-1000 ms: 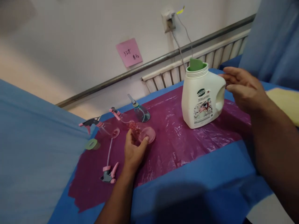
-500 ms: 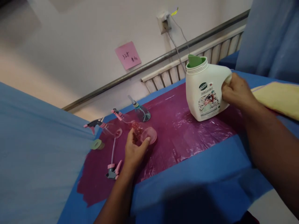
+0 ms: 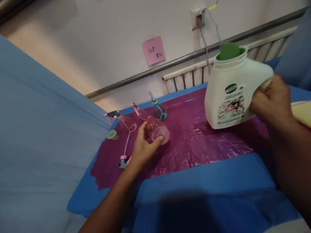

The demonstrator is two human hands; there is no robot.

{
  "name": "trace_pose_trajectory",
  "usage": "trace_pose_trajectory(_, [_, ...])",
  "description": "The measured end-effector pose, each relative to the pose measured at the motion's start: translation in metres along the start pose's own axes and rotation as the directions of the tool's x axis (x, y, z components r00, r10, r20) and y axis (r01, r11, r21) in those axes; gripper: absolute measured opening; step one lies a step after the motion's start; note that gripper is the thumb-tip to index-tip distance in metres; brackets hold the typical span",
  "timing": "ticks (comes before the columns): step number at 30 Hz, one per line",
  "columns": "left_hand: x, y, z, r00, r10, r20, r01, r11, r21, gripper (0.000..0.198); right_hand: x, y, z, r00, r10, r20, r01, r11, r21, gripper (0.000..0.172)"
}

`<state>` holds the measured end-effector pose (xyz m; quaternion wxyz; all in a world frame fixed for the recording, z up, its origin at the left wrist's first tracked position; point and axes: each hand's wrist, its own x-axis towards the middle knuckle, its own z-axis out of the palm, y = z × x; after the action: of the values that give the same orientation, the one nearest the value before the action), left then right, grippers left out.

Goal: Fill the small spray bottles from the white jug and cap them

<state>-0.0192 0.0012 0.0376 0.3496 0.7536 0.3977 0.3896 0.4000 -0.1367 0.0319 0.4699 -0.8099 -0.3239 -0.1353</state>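
Over purple sheet [image 3: 187, 132], jug [image 3: 228, 90], pink bottle [image 3: 160, 132]; open gap between

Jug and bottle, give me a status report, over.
Left hand holding open bottle. Right hand gripping jug. Loose sprayer close to left wrist.

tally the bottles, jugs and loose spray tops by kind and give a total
Bottles with spray tops on: 3
Open bottle, in the left hand: 1
Jug, in the right hand: 1
Loose spray top: 1
Total: 6
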Motion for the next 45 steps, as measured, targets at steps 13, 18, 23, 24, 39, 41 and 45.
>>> trace_pose_trajectory(13, [0.024,0.054,-0.019,0.996,0.092,-0.002,-0.09,0.974,0.21,0.077,-0.001,-0.043,-0.004,0.967,-0.199,0.159,0.184,0.977,0.108,0.035])
trace_pose_trajectory(18, [0.029,0.07,-0.034,0.997,0.077,0.016,-0.079,0.959,0.272,0.075,0.025,-0.054,-0.001,0.937,-0.28,0.209,0.3,0.952,-0.067,0.043])
trace_pose_trajectory(23, [0.025,0.08,-0.042,0.999,0.02,0.038,-0.033,0.927,0.374,0.076,0.026,-0.047,0.014,0.875,-0.383,0.295,0.429,0.897,-0.105,0.042])
trace_pose_trajectory(24, [0.024,0.08,-0.043,0.999,0.012,0.047,-0.029,0.921,0.388,0.076,0.024,-0.045,0.016,0.867,-0.397,0.301,0.444,0.89,-0.106,0.041])
trace_pose_trajectory(39, [0.036,0.068,-0.048,0.954,0.12,0.275,-0.276,0.708,0.65,0.078,0.009,-0.066,0.021,0.815,-0.5,0.295,0.56,0.811,-0.173,0.039])
trace_pose_trajectory(41, [0.041,0.068,-0.052,0.935,0.154,0.319,-0.338,0.657,0.674,0.079,0.007,-0.068,0.02,0.816,-0.496,0.297,0.557,0.812,-0.175,0.038])
trace_pose_trajectory(45, [0.047,0.071,-0.059,0.909,0.149,0.389,-0.396,0.595,0.699,0.079,0.005,-0.075,0.019,0.809,-0.492,0.323,0.562,0.808,-0.177,0.039])
